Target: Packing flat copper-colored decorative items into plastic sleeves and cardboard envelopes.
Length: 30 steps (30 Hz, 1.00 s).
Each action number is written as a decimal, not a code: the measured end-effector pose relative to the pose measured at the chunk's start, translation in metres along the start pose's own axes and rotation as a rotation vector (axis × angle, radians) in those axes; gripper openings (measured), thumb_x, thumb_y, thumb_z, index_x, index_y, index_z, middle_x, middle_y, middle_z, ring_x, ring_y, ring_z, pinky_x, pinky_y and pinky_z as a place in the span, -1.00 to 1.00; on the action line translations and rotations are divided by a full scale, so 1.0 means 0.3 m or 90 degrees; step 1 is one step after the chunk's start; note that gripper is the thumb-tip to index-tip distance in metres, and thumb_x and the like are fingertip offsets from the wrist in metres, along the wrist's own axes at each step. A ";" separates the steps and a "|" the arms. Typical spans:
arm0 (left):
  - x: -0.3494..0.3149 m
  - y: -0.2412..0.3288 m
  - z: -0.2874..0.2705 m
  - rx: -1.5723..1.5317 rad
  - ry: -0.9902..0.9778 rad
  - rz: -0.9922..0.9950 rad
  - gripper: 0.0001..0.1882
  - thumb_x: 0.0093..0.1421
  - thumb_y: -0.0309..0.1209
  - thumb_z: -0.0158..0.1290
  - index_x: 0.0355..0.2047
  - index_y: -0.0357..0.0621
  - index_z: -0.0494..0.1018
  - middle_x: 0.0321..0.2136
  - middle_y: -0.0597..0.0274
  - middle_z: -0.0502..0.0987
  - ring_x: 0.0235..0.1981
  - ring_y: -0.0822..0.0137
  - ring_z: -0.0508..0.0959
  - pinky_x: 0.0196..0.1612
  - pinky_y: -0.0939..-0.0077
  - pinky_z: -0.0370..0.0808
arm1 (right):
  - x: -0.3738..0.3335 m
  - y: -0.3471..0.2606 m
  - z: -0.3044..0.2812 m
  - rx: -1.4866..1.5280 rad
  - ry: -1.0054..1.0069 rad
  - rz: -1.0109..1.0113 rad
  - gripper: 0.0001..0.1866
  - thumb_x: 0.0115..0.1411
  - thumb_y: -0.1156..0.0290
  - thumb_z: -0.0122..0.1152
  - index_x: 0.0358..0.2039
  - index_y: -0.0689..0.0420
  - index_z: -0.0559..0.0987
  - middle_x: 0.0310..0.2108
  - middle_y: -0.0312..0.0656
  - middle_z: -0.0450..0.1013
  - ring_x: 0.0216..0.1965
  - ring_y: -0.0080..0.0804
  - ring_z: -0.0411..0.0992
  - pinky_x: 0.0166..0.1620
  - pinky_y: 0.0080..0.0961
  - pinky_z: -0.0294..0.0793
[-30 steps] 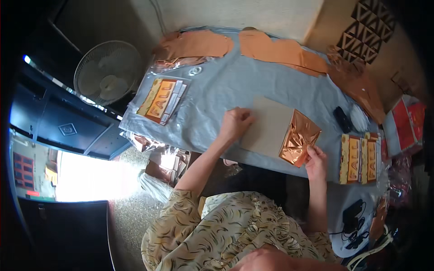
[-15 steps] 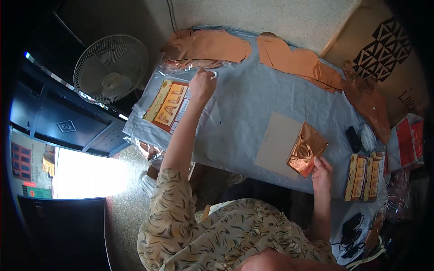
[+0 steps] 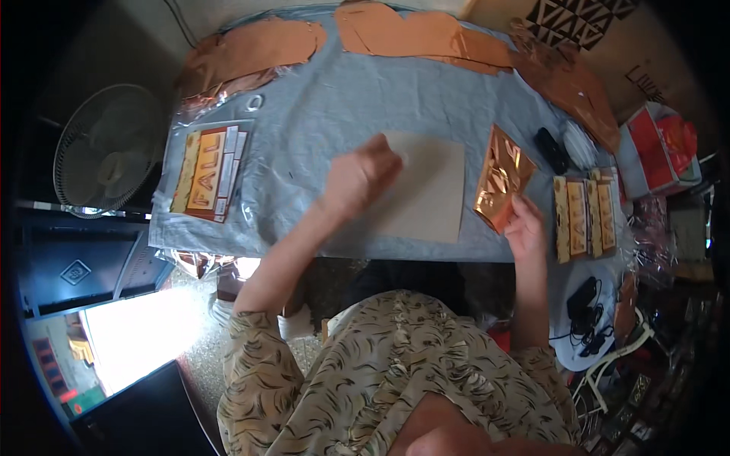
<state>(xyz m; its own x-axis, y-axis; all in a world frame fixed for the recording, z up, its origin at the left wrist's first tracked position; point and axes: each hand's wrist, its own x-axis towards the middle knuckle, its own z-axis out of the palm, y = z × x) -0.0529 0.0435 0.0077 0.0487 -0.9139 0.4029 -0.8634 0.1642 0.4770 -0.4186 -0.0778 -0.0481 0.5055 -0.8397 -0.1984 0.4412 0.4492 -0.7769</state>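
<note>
The left hand (image 3: 363,173) is loosely curled, the fingers bent in, and it lies over the left edge of a beige card sheet (image 3: 426,199). It looks a little blurred, and it is not possible to tell if something small is between its fingers. The beige card sheet lies flat on the grey cloth (image 3: 319,114) that covers the table, near the middle of it.

The right hand (image 3: 526,228) pinches the lower corner of a shiny copper foil piece (image 3: 502,178), which is just beside the right edge of the card sheet and stands a little tilted. To the right of this hand there is a row of orange and yellow sticker packs (image 3: 584,216). A dark small object (image 3: 551,150) lies above them.

Far to the left on the cloth lies another orange sticker pack (image 3: 207,171) in clear wrap. Along the far edge of the table are large copper foil sheets (image 3: 251,49). A white fan (image 3: 106,159) stands on the floor to the left of the table.
</note>
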 end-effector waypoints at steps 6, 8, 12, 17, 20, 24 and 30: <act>-0.085 0.076 0.127 -0.054 -0.057 -0.017 -0.75 0.21 -0.27 0.29 -0.10 0.05 0.63 -0.18 0.24 0.58 -0.26 0.09 0.67 -0.23 0.25 0.61 | -0.025 0.035 0.074 -0.059 0.022 0.014 -0.74 0.40 0.44 0.27 0.04 0.29 0.63 -0.12 -0.17 0.66 -0.18 -0.51 0.61 -0.12 -0.55 0.54; -0.104 0.078 0.091 -0.140 -0.040 -0.035 -0.67 0.21 -0.21 0.32 -0.03 0.04 0.66 -0.13 0.28 0.62 -0.23 0.12 0.67 -0.20 0.30 0.60 | -0.034 0.030 0.061 -0.057 0.002 0.025 -0.75 0.41 0.44 0.25 0.03 0.27 0.63 -0.11 -0.18 0.66 -0.14 -0.48 0.62 -0.07 -0.53 0.56; -0.189 0.078 0.030 0.102 -0.008 -0.068 -0.28 0.20 0.07 0.27 0.28 -0.04 0.49 0.28 0.28 0.49 0.24 -0.02 0.45 0.25 -0.02 0.32 | -0.036 0.026 0.112 -0.104 -0.009 0.066 -0.75 0.38 0.41 0.30 0.00 0.25 0.65 -0.16 -0.21 0.66 -0.15 -0.49 0.63 -0.08 -0.53 0.60; -0.311 0.126 0.114 0.231 -0.013 -0.118 -0.21 0.30 0.17 0.12 0.38 -0.06 0.38 0.44 0.35 0.33 0.50 -0.08 0.14 0.41 -0.26 -0.01 | 0.006 0.048 0.237 -0.168 -0.036 0.130 -0.75 0.35 0.38 0.33 -0.04 0.26 0.66 -0.19 -0.22 0.66 -0.22 -0.50 0.63 -0.13 -0.50 0.63; -0.339 0.145 0.132 0.208 -0.004 -0.132 -0.39 0.42 -0.02 0.04 0.36 -0.07 0.40 0.45 0.35 0.32 0.50 -0.08 0.14 0.40 -0.26 0.00 | 0.034 0.066 0.288 -0.289 -0.040 0.216 -0.79 0.34 0.37 0.34 -0.12 0.25 0.68 -0.24 -0.22 0.65 -0.29 -0.44 0.64 -0.15 -0.45 0.67; -0.357 0.125 0.120 0.147 0.014 -0.136 -0.50 0.45 -0.24 0.02 0.34 -0.07 0.42 0.43 0.31 0.34 0.47 -0.03 0.22 0.39 -0.18 0.08 | 0.054 0.085 0.287 -0.347 -0.037 0.211 -0.78 0.33 0.36 0.36 -0.17 0.29 0.68 -0.29 -0.18 0.64 -0.32 -0.43 0.63 -0.18 -0.45 0.69; -0.244 0.136 0.078 0.032 -0.044 0.010 -0.45 0.43 -0.24 0.07 0.39 -0.01 0.36 0.43 0.28 0.34 0.47 0.15 0.28 0.44 -0.11 0.07 | 0.052 0.098 0.289 -0.404 -0.022 0.180 -0.82 0.33 0.43 0.35 -0.22 0.33 0.68 -0.34 -0.19 0.63 -0.37 -0.46 0.61 -0.28 -0.49 0.69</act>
<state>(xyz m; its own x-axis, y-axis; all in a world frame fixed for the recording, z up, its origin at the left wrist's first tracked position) -0.1035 0.1085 -0.0207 0.0018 -0.9349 0.3549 -0.8879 0.1617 0.4307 -0.3336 -0.0513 -0.0223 0.5648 -0.7018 -0.4342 -0.2242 0.3759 -0.8991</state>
